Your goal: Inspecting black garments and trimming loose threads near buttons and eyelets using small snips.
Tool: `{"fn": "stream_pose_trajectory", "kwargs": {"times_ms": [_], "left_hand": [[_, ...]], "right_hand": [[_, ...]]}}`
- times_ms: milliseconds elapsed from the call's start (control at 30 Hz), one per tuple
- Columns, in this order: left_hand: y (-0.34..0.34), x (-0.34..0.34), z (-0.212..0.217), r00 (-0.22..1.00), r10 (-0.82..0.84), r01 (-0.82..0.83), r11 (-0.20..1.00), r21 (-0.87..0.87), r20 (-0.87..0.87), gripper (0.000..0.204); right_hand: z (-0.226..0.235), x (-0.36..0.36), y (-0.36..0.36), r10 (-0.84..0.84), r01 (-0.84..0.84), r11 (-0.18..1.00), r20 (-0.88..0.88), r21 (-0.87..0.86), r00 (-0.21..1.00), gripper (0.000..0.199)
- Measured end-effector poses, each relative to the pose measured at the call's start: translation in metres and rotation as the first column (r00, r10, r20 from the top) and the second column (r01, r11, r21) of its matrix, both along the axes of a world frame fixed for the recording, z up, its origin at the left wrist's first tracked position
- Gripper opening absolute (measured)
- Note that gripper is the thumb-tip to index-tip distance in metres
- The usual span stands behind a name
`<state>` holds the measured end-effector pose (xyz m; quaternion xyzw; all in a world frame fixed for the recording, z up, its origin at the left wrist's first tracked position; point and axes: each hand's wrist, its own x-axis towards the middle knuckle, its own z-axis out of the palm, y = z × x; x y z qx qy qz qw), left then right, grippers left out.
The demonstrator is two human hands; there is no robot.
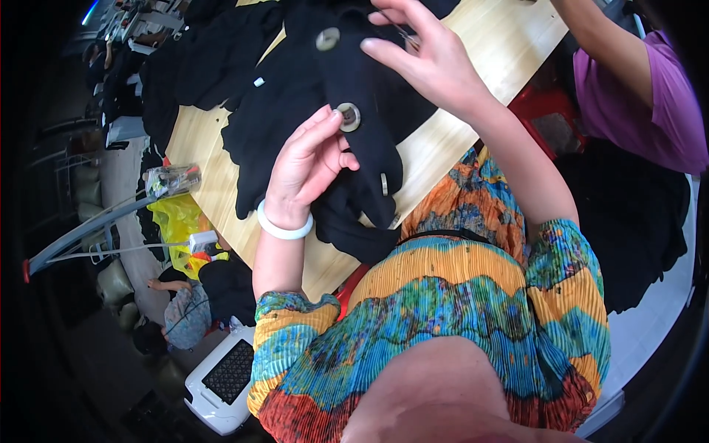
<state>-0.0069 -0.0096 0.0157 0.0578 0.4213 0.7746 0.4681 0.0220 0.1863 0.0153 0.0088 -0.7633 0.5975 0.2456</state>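
Observation:
A black garment (295,111) lies spread and bunched over the wooden table before me. Thumb and fingertip of my left hand (306,162) pinch a large pale round button (348,117) on the cloth; a white bangle (284,224) circles that wrist. Farther off on the cloth is another pale button (327,39), and a third button (384,184) shows edge-on at the near end. My right hand (432,59) is raised over the far right of the garment, its fingers curled together. A thin dark thing shows by these fingers, too fine to make out.
More black cloth (196,81) covers the left of the table (214,151). A clear plastic box (173,179) and yellow bag (179,225) are at its left edge. At right, a person's purple sleeve (639,96) is near a red stool (543,111). Another person (185,317) is lower left.

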Motion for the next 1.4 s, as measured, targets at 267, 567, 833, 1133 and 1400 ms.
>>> {"fn": "stream_pose_trajectory", "kwargs": {"times_ms": [267, 567, 833, 1133, 1400], "left_hand": [[-0.001, 0.004, 0.001, 0.993, 0.045, -0.044, 0.999, -0.016, 0.106, 0.011], [0.0, 0.01, -0.002, 0.995, 0.023, -0.035, 0.992, -0.122, -0.094, 0.008], [-0.001, 0.022, -0.007, 0.956, 0.223, -0.19, 0.965, 0.179, -0.189, 0.018], [0.003, 0.027, -0.007, 0.96, 0.223, -0.192, 0.964, 0.184, -0.167, 0.021], [0.004, 0.027, -0.011, 0.979, 0.175, -0.156, 0.974, 0.164, -0.107, 0.016]], "right_hand": [[-0.016, 0.04, -0.015, 0.256, -0.215, 0.933, -0.114, 0.288, 0.96, 0.026], [-0.008, 0.032, -0.007, 0.104, -0.019, 0.942, -0.238, 0.335, 0.966, 0.014], [-0.006, 0.063, -0.003, 0.05, -0.047, 0.998, -0.1, 0.032, 0.994, 0.04], [0.004, 0.058, -0.01, 0.181, -0.075, 0.929, -0.269, 0.363, 0.946, 0.027], [0.014, 0.048, -0.004, 0.075, 0.026, 0.937, -0.273, 0.35, 0.959, 0.021]]}}
